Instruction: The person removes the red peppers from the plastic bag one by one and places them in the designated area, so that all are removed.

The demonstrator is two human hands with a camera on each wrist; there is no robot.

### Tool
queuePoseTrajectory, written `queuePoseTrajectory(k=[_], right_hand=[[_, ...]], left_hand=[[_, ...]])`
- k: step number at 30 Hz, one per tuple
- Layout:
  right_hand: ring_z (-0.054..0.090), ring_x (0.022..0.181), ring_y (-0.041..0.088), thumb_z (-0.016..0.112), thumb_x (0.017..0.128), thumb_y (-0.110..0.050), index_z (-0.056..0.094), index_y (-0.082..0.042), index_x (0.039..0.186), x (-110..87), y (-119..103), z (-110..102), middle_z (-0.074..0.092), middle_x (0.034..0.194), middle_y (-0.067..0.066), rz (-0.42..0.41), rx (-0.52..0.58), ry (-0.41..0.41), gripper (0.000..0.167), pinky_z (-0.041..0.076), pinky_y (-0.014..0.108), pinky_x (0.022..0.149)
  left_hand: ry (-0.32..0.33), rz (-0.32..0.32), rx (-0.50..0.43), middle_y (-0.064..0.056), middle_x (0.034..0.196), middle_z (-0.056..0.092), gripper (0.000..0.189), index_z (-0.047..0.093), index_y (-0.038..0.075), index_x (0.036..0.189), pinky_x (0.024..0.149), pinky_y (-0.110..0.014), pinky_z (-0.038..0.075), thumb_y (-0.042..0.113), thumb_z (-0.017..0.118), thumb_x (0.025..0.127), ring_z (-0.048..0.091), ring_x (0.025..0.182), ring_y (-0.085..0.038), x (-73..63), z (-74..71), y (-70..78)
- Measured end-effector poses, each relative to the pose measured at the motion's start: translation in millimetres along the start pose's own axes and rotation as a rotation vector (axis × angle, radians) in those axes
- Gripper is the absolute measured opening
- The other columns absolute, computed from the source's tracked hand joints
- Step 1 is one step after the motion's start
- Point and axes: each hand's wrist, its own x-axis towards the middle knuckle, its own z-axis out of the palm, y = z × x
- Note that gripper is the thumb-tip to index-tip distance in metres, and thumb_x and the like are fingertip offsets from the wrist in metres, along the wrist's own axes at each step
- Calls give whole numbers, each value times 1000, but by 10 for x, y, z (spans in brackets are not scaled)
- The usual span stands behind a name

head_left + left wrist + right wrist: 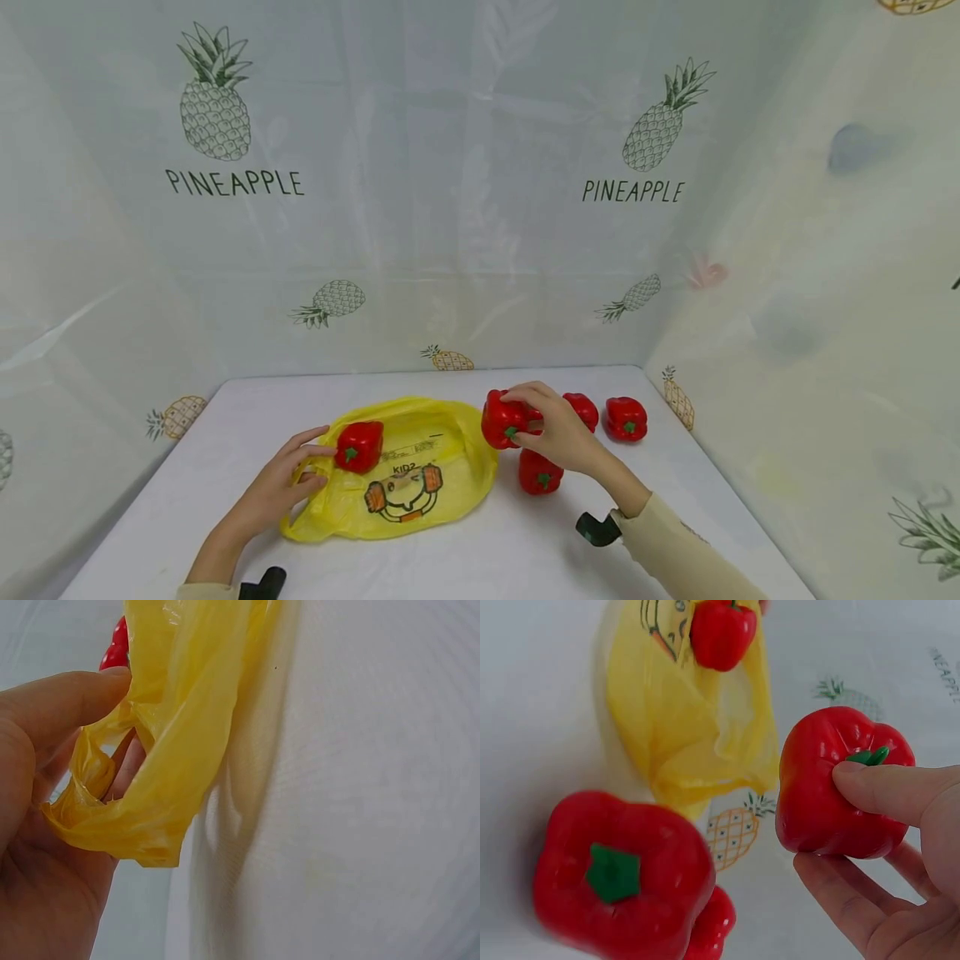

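My right hand (558, 429) grips a red bell pepper (844, 787) above the table, beside the right end of a yellow plastic bag (457, 492). In the right wrist view, the thumb presses near the green stem and the fingers support the other side. The bag lies flat with a printed cartoon face upward. Another red bell pepper (360, 447) sits at the bag's left part. There, my left hand (273, 492) holds the bag's edge, fingertips close to that pepper. A handle loop (142, 832) passes around its fingers in the left wrist view.
One red bell pepper (540, 472) stands below the right hand. Others, including one pepper (626, 419) at the far right and one pepper (582, 410) partly behind the hand, are on the white table (465, 562). A pineapple-print curtain (420, 208) hangs behind it.
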Motion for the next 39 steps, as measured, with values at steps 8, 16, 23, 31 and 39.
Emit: queuePoseTrajectory(k=[8, 16, 23, 31, 39], right_hand=[[63, 124, 27, 88, 85, -1, 65, -20, 139, -179, 153, -220, 59, 143, 3, 45, 4, 26, 62, 64, 48, 89], [64, 125, 31, 89, 83, 1, 64, -16, 138, -379, 346, -409, 60, 141, 5, 7, -55, 73, 63, 64, 47, 88], [67, 115, 30, 88, 81, 7, 65, -12, 136, -531, 506, -526, 61, 138, 9, -5, -65, 83, 63, 66, 42, 80], [64, 119, 33, 90, 78, 7, 65, -13, 134, -658, 668, -594, 63, 135, 8, 9, -119, 98, 64, 66, 43, 81], [61, 121, 39, 91, 77, 7, 65, -11, 135, -781, 828, -615, 62, 133, 11, 14, -103, 76, 66, 66, 43, 78]], left_hand=[[4, 9, 3, -9, 165, 41, 32, 72, 18, 128, 94, -19, 56, 11, 78, 97, 52, 136, -31, 7, 10, -45], [-3, -4, -7, -9, 166, 40, 32, 72, 18, 128, 94, -19, 56, 11, 78, 97, 54, 136, -28, 6, 3, -30], [-5, -13, -17, -10, 166, 39, 32, 72, 17, 128, 94, -18, 55, 10, 78, 97, 52, 138, -38, 5, -6, -16], [-6, -16, -17, -11, 166, 39, 33, 72, 17, 129, 94, -16, 54, 10, 78, 97, 51, 140, -40, 5, -4, -31], [-5, -3, -17, -11, 166, 40, 33, 71, 17, 129, 95, -16, 54, 9, 77, 97, 51, 140, -41, 1, 5, -26]])
